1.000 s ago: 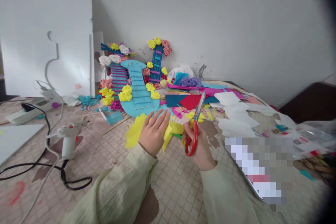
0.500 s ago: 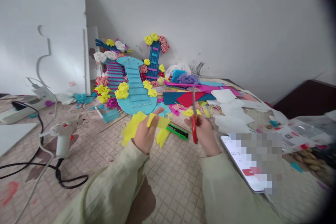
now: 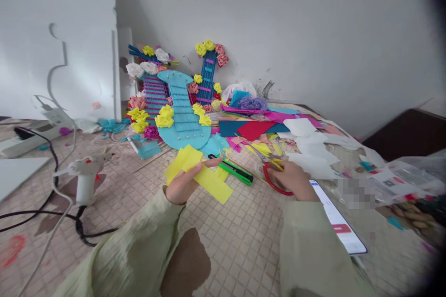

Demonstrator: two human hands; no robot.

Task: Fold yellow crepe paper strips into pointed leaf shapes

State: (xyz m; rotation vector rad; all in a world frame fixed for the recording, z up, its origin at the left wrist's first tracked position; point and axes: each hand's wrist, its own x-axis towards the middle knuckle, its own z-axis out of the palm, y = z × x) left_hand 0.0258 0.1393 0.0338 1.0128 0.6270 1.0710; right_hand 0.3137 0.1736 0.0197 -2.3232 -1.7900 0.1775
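My left hand [image 3: 184, 184] pinches a strip of yellow crepe paper [image 3: 214, 184] between thumb and fingers, its free end slanting down to the right. More yellow paper lies behind that hand. Red-handled scissors [image 3: 267, 172] are in my right hand [image 3: 294, 177], low over the tabletop, with the blades pointing away to the upper left. The fingers curl at the handle and partly hide it. Between my hands lies a green utility knife [image 3: 239, 172]. Beyond them leans a light-blue harp-like shape [image 3: 183, 106] with strings and yellow paper flowers.
A white glue gun [image 3: 86, 181] with its cable stands at left, near a power strip [image 3: 31, 137]. A phone [image 3: 339, 220] lies by my right sleeve. White paper scraps [image 3: 310, 148], coloured sheets and purple yarn [image 3: 252, 103] fill the back right. A white board [image 3: 83, 46] leans at left.
My right hand has moved right and lowered the scissors from upright to slanting left. The yellow strip in my left hand has swung downward, showing more of its length. The view has shifted slightly.
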